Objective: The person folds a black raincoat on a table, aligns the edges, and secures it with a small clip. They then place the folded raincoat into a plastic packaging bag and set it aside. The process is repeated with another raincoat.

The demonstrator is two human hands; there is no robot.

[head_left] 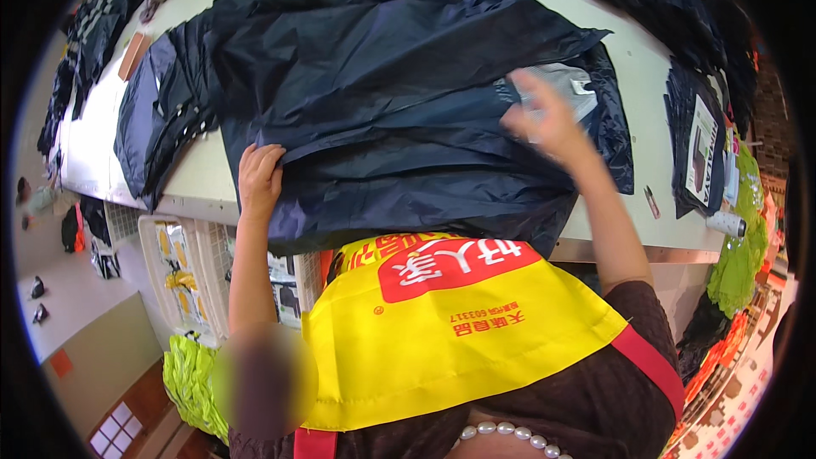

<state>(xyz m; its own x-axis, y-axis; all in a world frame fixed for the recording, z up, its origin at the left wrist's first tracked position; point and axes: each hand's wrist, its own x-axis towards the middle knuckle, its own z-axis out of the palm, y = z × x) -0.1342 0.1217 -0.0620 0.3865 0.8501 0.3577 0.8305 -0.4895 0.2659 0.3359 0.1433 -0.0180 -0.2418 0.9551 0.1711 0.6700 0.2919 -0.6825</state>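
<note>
A dark navy rain jacket [365, 76] of thin, shiny cloth lies spread and creased across the pale table. At its right end the opening shows a grey-white mesh lining [574, 89] with a small white label. My left hand [260, 177] is at the jacket's near left part, its fingers closed on the cloth edge. Over the lining is my right hand [548, 123], slightly blurred, index finger stretched out and thumb apart, with nothing seen in it. Whether it touches the cloth I cannot tell.
More dark garments lie at the table's right [646, 0] and left [102, 42] edges. A stack of dark packages [701, 144] and a spool [725, 223] sit near right, beside a small thread snipper [652, 201]. Below the table stands a white crate [157, 268] with packets.
</note>
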